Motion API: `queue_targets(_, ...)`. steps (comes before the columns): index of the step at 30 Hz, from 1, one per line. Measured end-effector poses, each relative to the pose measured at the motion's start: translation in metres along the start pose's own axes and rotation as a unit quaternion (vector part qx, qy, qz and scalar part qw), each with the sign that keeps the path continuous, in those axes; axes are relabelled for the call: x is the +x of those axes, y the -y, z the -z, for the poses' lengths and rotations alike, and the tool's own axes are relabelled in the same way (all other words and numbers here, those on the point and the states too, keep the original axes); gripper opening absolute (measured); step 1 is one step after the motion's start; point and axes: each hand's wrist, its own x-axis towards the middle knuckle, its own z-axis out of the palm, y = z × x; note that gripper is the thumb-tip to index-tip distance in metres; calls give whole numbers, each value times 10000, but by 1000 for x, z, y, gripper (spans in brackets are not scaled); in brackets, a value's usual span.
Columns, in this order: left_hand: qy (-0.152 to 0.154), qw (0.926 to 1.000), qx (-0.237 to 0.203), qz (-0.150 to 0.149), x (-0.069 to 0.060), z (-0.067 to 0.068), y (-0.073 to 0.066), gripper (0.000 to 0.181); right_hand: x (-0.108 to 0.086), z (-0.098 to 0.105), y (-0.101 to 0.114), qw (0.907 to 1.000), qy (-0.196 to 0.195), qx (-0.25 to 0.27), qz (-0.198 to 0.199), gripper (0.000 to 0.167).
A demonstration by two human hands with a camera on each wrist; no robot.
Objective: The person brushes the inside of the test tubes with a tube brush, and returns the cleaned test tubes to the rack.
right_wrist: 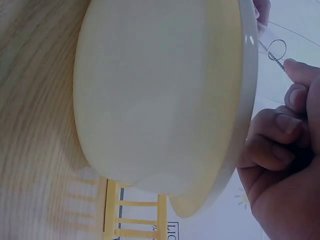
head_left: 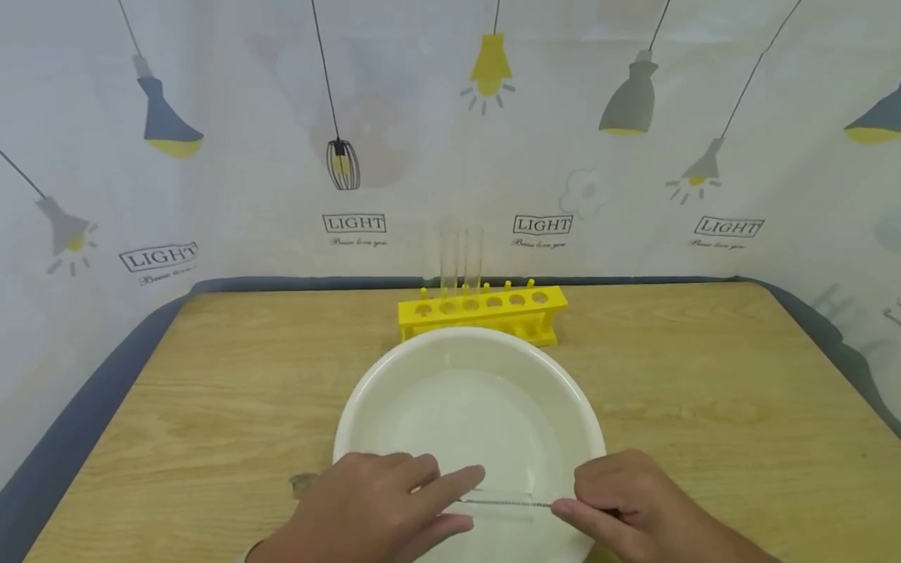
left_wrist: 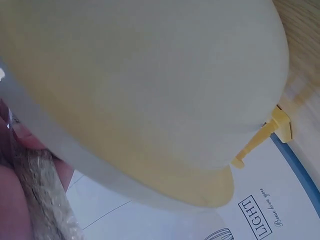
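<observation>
Over the near part of a white basin (head_left: 584, 399), my left hand (head_left: 380, 500) holds a clear glass test tube (head_left: 517, 514) lying sideways. A test tube brush runs inside it, its twisted wire handle (head_left: 538, 504) coming out at the right. My right hand (head_left: 633, 500) pinches this wire between thumb and finger, beside the basin's right rim. A wire loop (right_wrist: 277, 50) shows near the right fingertips in the right wrist view. Greyish bristles (left_wrist: 42, 190) lie along the left fingers in the left wrist view. The left palm hides the tube's middle.
Behind the basin stands a yellow test tube rack (head_left: 486, 306) with two clear upright tubes (head_left: 473, 262) in its holes. The basin seems to hold water. A wooden table (head_left: 232, 391) lies below, with a lamp-patterned cloth (head_left: 436, 141) behind it.
</observation>
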Motion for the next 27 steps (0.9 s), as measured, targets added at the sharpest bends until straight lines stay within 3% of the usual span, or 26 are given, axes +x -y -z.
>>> queue_targets(4, 42, 9999, -165, -3, -1, 1, 2, 33, 1, 3, 0, 9999, 96, 95, 59, 36)
queue_targets(9, 291, 9983, -476, 159, -1, 5, 4, 31, 2, 6, 1, 9997, 183, 161, 33, 30)
queue_targets(17, 707, 9947, -637, 389, 1, 13, 6, 31, 3, 7, -3, 9992, 110, 127, 364, 30)
queue_targets(21, 593, 9956, -617, 379, 0, 12, 7, 31, 4, 7, -7, 9973, -30, 72, 733, 29)
queue_targets(27, 464, 9960, -661, 377, -1, 11, 8, 31, 4, 8, -10, 9961, -167, -19, 871, 33)
